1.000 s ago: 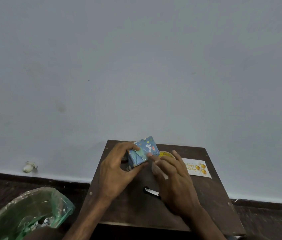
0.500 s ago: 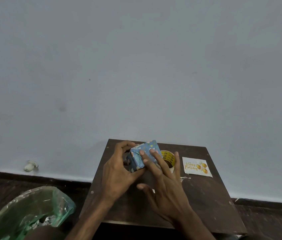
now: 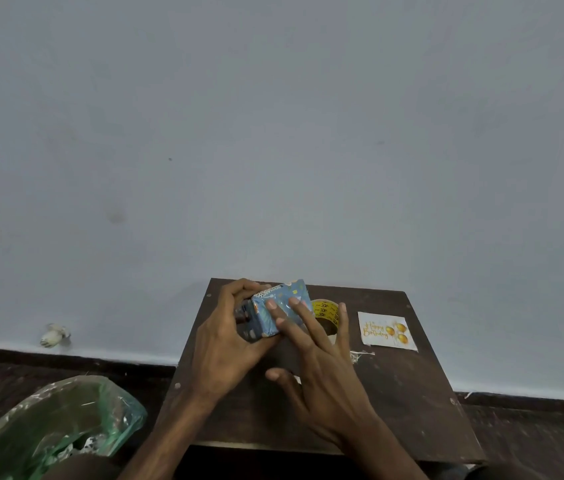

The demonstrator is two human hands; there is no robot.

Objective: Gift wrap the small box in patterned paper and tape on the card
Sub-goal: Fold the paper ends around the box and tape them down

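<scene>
The small box (image 3: 282, 299), wrapped in blue patterned paper, sits at the back left of the dark wooden table (image 3: 412, 393). My left hand (image 3: 225, 344) grips it from the left, fingers curled over its far end and thumb under its near edge. My right hand (image 3: 322, 372) lays straight fingers flat on the box's near face and presses on the paper. A yellow tape roll (image 3: 325, 311) lies just right of the box, partly behind my right fingers. The white "Happy Birthday" card (image 3: 387, 331) with gold balloons lies flat further right.
A bin lined with a green plastic bag (image 3: 59, 427) holding scraps stands on the floor at the left. A grey wall rises right behind the table. Small paper shreds (image 3: 360, 355) lie near the card. A small white object (image 3: 53, 335) lies by the wall's base.
My right hand moved up from the table onto the box and spread its fingers flat on the near face. My left hand kept its grip and the box tilted slightly.
</scene>
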